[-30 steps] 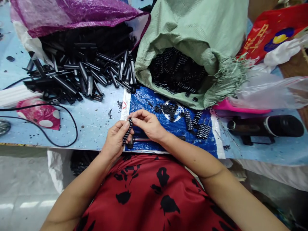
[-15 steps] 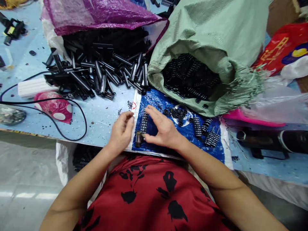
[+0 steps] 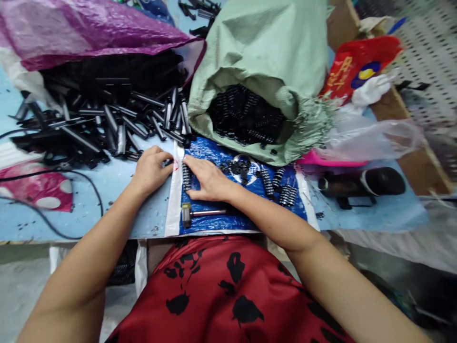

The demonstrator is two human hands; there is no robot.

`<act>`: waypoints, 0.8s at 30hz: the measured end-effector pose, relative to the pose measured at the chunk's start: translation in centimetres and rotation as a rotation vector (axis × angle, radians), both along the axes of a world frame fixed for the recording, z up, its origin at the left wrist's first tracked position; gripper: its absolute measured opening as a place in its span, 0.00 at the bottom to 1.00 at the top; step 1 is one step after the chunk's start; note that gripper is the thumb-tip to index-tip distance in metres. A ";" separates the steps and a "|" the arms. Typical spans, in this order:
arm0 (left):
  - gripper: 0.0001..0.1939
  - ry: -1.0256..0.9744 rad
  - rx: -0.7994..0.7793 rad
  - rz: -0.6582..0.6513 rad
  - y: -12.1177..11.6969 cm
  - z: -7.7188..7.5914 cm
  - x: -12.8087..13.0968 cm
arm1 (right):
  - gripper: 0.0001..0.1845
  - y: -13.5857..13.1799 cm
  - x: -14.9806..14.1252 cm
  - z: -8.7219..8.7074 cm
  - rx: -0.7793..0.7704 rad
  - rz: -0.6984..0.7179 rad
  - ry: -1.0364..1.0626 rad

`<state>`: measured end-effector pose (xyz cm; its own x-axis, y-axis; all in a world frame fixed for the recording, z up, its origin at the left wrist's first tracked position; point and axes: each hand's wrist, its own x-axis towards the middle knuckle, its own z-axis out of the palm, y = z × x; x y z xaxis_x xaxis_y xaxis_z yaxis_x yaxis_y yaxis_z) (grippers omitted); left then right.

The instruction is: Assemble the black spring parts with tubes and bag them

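Black studded roller (image 3: pixel 186 178) lies on the blue sheet (image 3: pixel 214 222), by its left edge. From where I stand, the right hand (image 3: pixel 210 181) is spread, thumb and forefinger at the roller's two ends. The left hand (image 3: pixel 150 171) curls over the counter (image 3: pixel 153 214); I can't tell whether it pinches anything. A hammer (image 3: pixel 187 215) lies nearer the front edge.

Black piece (image 3: pixel 186 178) rough, ridged; hammer shaft (image 3: pixel 210 213) glossy metal.
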<state>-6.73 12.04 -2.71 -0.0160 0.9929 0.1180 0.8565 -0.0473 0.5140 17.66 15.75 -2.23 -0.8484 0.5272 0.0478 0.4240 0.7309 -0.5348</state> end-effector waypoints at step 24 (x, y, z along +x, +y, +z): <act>0.14 0.319 0.186 -0.377 -3.1 2.5 16.3 | 0.23 11.7 14.8 5.9 0.322 -0.678 -0.750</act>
